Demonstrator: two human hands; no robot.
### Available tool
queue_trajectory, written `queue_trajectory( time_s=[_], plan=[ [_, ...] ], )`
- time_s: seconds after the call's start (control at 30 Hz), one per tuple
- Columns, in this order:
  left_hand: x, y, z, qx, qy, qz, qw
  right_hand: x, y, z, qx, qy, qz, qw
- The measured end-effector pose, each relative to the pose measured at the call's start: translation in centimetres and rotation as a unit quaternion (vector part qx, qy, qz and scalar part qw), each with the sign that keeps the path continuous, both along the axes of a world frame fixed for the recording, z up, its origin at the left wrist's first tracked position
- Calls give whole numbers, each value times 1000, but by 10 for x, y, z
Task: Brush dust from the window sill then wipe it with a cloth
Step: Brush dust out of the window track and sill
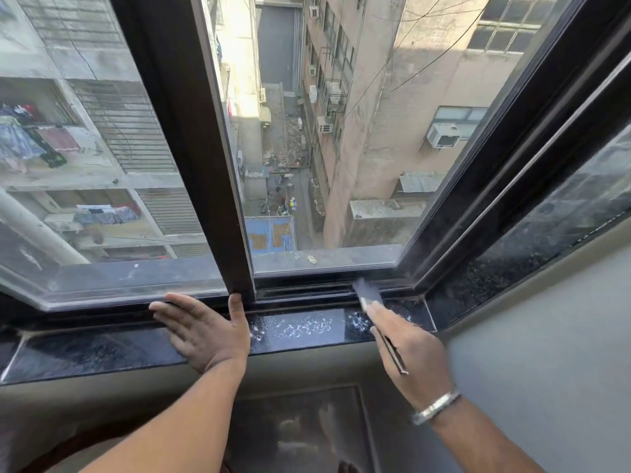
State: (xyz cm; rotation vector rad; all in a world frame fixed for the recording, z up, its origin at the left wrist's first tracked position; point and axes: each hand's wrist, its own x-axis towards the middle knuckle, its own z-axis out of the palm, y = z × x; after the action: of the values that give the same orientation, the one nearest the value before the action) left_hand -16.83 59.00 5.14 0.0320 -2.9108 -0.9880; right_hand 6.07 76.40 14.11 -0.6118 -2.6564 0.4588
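The window sill (102,349) is a dark polished stone slab running across the view below the window. White dust (300,327) lies speckled on it between my hands. My right hand (409,353) holds a flat paint brush (367,295); its dark bristles point up-left and touch the window track at the sill's right end, and its thin handle sticks out below my palm. My left hand (205,331) lies flat on the sill, fingers spread, thumb against the foot of the dark sliding window frame (205,165). No cloth is in view.
The sliding pane stands partly open, with a street drop far below the gap. A dusty side sill (532,247) runs along the right window. The grey wall (546,370) lies right, and a dark panel (300,431) below the sill.
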Motion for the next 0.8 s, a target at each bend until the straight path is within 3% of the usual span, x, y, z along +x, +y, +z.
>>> queue_trajectory(
  time_s=[0.07, 0.17, 0.27, 0.37, 0.43, 0.47, 0.53, 0.6, 0.7, 0.73, 0.8],
  plan=[
    [-1, 0, -1, -4, 4, 1, 1000, 4, 3, -3, -14, 31, -7, 999],
    [-1, 0, -2, -2, 6, 4, 1000, 10, 9, -10, -6, -2, 22, 1000],
    [-1, -2, -3, -10, 13, 2, 1000, 10, 15, -6, -76, -9, 32, 997],
    [1, -1, 2, -17, 9, -10, 1000, 5, 14, 5, -209, 140, -27, 967],
    [3, 1, 9, 1, -7, -21, 1000, -4, 8, 15, -331, 265, -124, 897],
    [4, 0, 13, 35, -15, -24, 999, -10, 3, 18, -420, 302, -162, 841],
    [11, -9, 23, 118, 7, -70, 990, -23, -12, 20, -602, 293, -190, 718],
    [24, -25, 35, 109, 118, -227, 960, -38, -29, 16, -709, 225, -181, 643],
    [28, -52, 54, 0, 238, -468, 851, -61, -55, 9, -781, 146, -138, 591],
    [24, -63, 62, -24, 232, -499, 835, -70, -64, 7, -793, 132, -121, 582],
    [11, -85, 77, -59, 201, -505, 837, -85, -81, 4, -810, 116, -92, 567]
  ],
)
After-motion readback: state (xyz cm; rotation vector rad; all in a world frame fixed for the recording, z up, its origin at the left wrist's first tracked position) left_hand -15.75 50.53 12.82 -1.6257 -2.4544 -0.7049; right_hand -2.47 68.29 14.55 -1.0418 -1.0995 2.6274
